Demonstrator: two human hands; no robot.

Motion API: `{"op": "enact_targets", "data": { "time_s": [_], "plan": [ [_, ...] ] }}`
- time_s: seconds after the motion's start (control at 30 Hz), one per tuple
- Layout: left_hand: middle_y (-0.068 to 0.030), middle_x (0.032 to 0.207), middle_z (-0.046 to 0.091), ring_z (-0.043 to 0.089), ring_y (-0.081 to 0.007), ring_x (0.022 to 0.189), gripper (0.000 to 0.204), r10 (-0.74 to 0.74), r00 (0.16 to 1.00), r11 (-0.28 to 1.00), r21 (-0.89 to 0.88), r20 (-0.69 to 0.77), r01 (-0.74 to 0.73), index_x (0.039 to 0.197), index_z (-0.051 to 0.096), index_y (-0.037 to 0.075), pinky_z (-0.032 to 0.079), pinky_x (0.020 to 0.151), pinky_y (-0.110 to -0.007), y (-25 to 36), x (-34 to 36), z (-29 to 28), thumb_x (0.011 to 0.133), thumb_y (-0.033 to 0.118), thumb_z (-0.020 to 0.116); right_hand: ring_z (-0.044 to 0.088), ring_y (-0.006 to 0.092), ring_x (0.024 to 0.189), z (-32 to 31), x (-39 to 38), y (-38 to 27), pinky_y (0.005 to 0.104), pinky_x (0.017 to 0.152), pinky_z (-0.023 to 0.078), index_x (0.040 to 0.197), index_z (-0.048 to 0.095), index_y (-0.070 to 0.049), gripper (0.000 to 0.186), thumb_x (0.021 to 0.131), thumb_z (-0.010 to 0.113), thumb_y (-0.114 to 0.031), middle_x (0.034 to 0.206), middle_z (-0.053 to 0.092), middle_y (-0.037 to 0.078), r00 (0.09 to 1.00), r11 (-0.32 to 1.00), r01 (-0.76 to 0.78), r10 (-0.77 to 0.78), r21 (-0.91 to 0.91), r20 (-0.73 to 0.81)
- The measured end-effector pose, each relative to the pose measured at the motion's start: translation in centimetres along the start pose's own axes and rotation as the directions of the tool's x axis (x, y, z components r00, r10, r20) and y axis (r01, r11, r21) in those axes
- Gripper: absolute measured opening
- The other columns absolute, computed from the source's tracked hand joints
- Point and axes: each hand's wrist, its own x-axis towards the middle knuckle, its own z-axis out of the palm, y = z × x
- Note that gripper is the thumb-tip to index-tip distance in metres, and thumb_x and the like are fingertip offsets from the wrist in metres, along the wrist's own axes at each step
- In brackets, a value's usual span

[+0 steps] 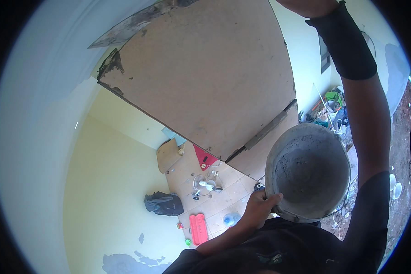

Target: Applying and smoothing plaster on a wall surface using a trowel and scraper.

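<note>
My left hand (260,208) grips the near left rim of a grey bucket (310,169), its thumb over the edge; dried grey mortar coats the inside. My right arm reaches up along the right side, a black band round the forearm, and my right hand (310,7) is at the top edge, its fingers cut off by the frame. Beside it is a large beige board (201,73) with broken, dirty edges and a dark seam near its lower right corner.
A pale wall (100,178) rises at the left. Down on the tiled floor (228,192) lie a dark bag (163,203), a red case (198,228), a clear bottle (231,219) and tools. Piled clutter (331,105) and white buckets (396,192) stand at the right.
</note>
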Motion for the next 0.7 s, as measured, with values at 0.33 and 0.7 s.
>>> {"op": "enact_targets", "data": {
  "time_s": [0.33, 0.7],
  "plan": [
    [-0.0097, 0.084, 0.066, 0.06, -0.012, 0.067, 0.031, 0.049, 0.998, 0.994, -0.097, -0.035, -0.052, 0.102, 0.064, -0.009, 0.048, 0.062, -0.026, 0.0, -0.1, 0.5, 0.092, 0.02, 0.065, 0.061, 0.0104, 0.064, -0.8, 1.6, 0.1, 0.024, 0.058, 0.05, 0.093, 0.074, 0.0, 0.022, 0.085, 0.065, -0.019, 0.076, 0.069, 0.006, 0.998, 0.97, -0.05, 0.057, -0.238, 0.025],
    [-0.019, 0.104, 0.067, 0.068, -0.0244, 0.089, 0.035, 0.014, 1.0, 0.997, -0.079, 0.028, -0.011, 0.114, 0.057, -0.014, 0.055, 0.081, -0.036, 0.1, -0.3, 0.0, 0.092, 0.013, 0.062, 0.055, 0.0066, 0.056, -7.6, -5.9, -3.7, 0.0215, 0.047, 0.043, 0.097, 0.073, 0.001, 0.026, 0.084, 0.065, -0.02, 0.073, 0.066, 0.006, 0.968, 0.924, -0.244, 0.252, -0.294, -0.013]
  ]
}}
